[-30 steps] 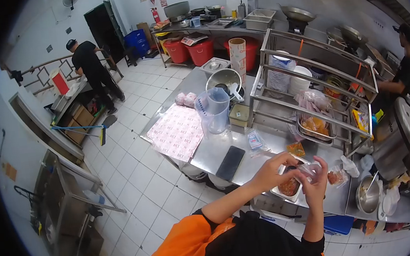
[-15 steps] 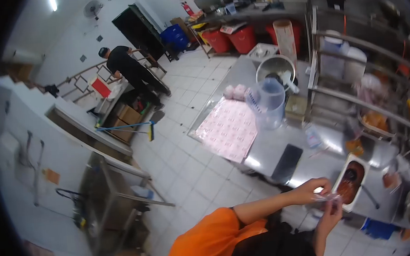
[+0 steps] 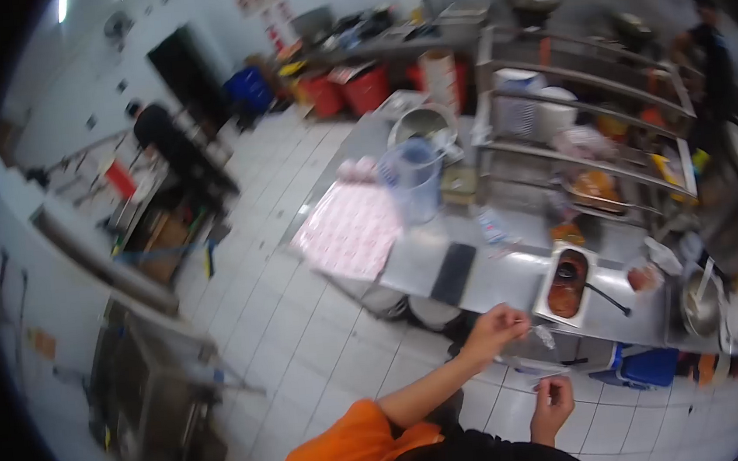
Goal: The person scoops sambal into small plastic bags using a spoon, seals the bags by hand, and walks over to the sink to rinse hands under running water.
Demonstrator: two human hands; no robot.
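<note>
My left hand [image 3: 497, 335] is closed, with its fingertips pinching the upper edge of a small clear plastic bag [image 3: 543, 338]. Below it, my right hand [image 3: 552, 401] has curled fingers at the bag's lower edge. The film is thin and blurred, so its outline is hard to follow. Just beyond the hands, on the steel table's edge, stands a white rectangular tub [image 3: 541, 305] of reddish-brown sauce [image 3: 561, 303]. A ladle with a dark handle [image 3: 608, 299] rests in it. Left of the tub lies a flat black slab [image 3: 454, 274].
The steel table [image 3: 416, 266] carries a pink patterned sheet [image 3: 347, 232], a clear plastic jug [image 3: 417, 193] and a metal pot [image 3: 408, 126]. A metal rack [image 3: 586, 150] stands behind. One person [image 3: 178, 151] is at the far left, another [image 3: 710, 60] at the far right.
My hands have moved apart, and the plastic that was bunched between them is now stretched out. The view has swung right, bringing a second person into sight.
</note>
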